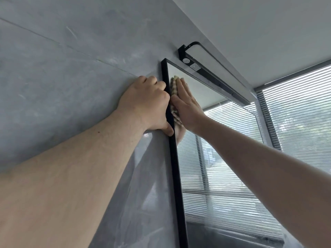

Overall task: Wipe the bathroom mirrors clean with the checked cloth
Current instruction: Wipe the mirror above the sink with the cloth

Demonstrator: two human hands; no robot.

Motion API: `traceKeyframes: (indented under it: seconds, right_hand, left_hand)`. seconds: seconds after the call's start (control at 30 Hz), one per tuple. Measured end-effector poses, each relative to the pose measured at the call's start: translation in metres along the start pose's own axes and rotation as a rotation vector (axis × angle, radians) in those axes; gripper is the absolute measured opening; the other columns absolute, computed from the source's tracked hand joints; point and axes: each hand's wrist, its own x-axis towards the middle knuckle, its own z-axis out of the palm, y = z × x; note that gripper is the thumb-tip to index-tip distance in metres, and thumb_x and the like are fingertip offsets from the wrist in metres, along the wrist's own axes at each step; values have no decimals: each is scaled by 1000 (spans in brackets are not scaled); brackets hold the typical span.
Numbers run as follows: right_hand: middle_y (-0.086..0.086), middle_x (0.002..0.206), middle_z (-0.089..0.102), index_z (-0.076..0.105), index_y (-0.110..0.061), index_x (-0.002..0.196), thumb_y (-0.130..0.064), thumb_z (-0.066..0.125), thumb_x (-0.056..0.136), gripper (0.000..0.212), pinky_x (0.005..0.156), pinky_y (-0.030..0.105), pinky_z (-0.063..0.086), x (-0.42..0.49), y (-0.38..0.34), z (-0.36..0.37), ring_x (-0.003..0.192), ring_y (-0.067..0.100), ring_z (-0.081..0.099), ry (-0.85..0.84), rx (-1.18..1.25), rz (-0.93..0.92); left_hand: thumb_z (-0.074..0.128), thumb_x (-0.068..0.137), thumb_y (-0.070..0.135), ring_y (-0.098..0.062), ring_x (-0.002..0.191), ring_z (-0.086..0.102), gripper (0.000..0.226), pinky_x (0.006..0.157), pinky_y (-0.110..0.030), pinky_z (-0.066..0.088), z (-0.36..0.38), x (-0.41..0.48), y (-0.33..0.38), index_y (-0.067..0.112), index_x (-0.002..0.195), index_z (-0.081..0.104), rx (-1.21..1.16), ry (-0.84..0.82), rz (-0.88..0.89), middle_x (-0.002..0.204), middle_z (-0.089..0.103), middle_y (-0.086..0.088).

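A black-framed mirror (176, 176) hangs on the grey wall and reflects window blinds. My right hand (188, 106) lies flat with straight fingers near the mirror's upper left corner and presses the checked cloth (174, 87) against the glass. Only the cloth's edges show, above and below the palm. My left hand (146, 106) has its fingers curled around the frame's left edge, with the thumb lower down on the frame.
A black bar lamp (211, 68) is mounted just above the mirror's top edge. The white ceiling is close overhead. A window with horizontal blinds (300, 111) fills the right side. Grey marbled wall (62, 68) stretches to the left.
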Motion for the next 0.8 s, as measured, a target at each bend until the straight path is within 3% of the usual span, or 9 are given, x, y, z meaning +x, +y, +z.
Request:
traceKeyframes:
  seconds: [0.13,0.37,0.6,0.8]
  right_hand:
    - [-9,166,-7,-1,-26,159,-31,29,106,60,122,28,-4,-30,12,6,150,4,-9,-24,-47,-17]
    - [-14,163,-18,-9,-28,158,-47,16,98,67,110,10,-21,-80,48,21,143,-6,-24,-77,-127,-139]
    - [-12,164,-12,-3,-28,157,-56,9,90,74,115,14,-17,-72,48,25,147,-4,-19,-32,-99,-182]
    - [-9,166,-4,5,-26,158,-43,22,97,66,116,17,-11,-38,29,12,147,-2,-11,-8,-77,-182]
  left_hand:
    - [59,50,91,-26,114,50,96,100,-40,35,-4,1,1,17,112,66,-7,-24,-11,123,59,-2]
    - [62,47,88,-26,116,48,94,102,-40,35,-5,0,3,16,108,67,-22,-49,-39,125,58,-1]
    - [64,49,88,-26,115,49,92,101,-39,35,-5,-1,3,16,107,68,-17,-51,-36,125,59,-1]
    - [67,55,85,-26,120,46,92,105,-39,33,-8,-3,4,16,116,65,-30,-91,-29,130,57,-2]
